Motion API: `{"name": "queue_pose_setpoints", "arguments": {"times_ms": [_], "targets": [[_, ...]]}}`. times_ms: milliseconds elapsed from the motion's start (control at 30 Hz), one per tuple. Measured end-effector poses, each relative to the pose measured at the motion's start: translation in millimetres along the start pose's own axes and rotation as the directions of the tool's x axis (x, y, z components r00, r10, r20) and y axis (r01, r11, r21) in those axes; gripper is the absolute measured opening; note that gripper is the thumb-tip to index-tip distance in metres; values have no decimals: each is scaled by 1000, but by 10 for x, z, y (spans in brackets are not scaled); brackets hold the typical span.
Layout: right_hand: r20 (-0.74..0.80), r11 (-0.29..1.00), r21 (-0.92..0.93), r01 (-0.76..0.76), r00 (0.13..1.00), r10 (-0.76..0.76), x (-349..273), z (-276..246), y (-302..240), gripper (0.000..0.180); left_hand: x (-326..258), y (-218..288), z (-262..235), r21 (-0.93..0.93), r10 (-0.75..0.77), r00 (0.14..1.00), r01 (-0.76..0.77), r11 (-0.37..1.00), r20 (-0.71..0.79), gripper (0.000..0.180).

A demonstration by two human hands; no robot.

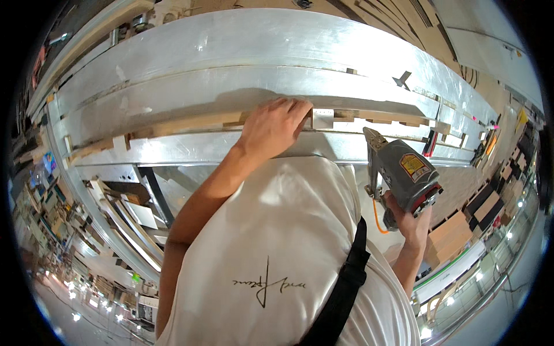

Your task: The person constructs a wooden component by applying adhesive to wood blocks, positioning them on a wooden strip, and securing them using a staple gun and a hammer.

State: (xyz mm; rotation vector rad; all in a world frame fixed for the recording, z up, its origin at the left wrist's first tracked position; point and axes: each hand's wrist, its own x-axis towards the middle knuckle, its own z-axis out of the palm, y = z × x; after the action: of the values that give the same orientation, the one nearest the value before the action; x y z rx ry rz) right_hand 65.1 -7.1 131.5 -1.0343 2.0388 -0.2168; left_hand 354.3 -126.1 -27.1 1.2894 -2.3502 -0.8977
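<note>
A long, narrow wooden strip [184, 123] runs left to right across the silvery metal table [231, 49], near its front edge. My left hand [272, 128] is closed over the strip near its middle, fingers bent over the far side and partly hidden. Just right of those fingers, a small pale block [322, 119] sits against the strip. My right hand [412, 226] grips a grey nail gun [405, 166] by its handle. The gun's nose points up and toward the strip, apart from it. An orange air hose [378, 218] hangs beside the handle.
A dark angular piece [402, 79] lies on the metal surface at the far right. Something red and black [430, 143] stands by the front edge. Long boards [124, 222] are stacked below the table at left; wooden panels [450, 237] stand at lower right.
</note>
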Motion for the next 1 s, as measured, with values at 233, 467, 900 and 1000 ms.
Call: {"name": "queue_pose_setpoints", "arguments": {"times_ms": [233, 467, 900, 1000], "targets": [[130, 997, 71, 19, 991, -28, 96, -224, 126, 54, -203, 36, 124, 29, 4, 991, 0, 1000, -131, 24], [363, 741, -226, 632, 761, -538, 581, -720, 94, 52, -416, 283, 243, 112, -226, 874, 300, 947, -431, 38], [654, 330, -302, 894, 446, -611, 1286, -938, -507, 44, -615, 795, 908, -417, -561, 311, 422, 805, -767, 55], [630, 399, -300, 866, 494, -599, 1304, -869, -483, 44, -433, 1076, 1111, -729, -761, 184, 218, 648, -622, 47]]}}
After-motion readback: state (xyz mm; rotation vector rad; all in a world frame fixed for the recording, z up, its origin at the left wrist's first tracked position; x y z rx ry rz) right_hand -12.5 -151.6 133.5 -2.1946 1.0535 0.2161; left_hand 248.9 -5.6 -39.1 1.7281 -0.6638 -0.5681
